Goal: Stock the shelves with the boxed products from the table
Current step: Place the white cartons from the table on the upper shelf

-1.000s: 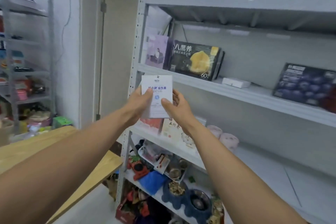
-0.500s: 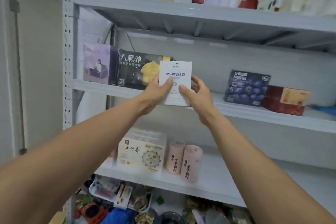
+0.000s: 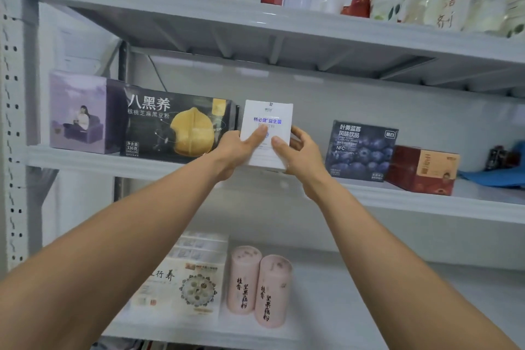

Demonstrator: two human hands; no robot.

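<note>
A small white box (image 3: 270, 113) with blue lettering stands upright at the front edge of the middle shelf (image 3: 113, 162), held from both sides. My left hand (image 3: 235, 150) grips its left side with the thumb across the front. My right hand (image 3: 301, 156) grips its right side. The box sits between a black box (image 3: 170, 125) with a yellow picture on its left and a dark blueberry box (image 3: 360, 150) on its right. Whether the white box's base rests on the shelf is hidden by my hands.
A purple box (image 3: 78, 112) stands at the shelf's far left and a red box (image 3: 423, 169) at the right. Bottles and cups line the top shelf (image 3: 170, 6). The lower shelf holds a pale flat box (image 3: 181, 284) and two pink canisters (image 3: 258, 284).
Both hands have carried the white box forward and up to the middle shelf, into the gap between the black box and the blueberry box. My view has swung right and closer to the shelves.
</note>
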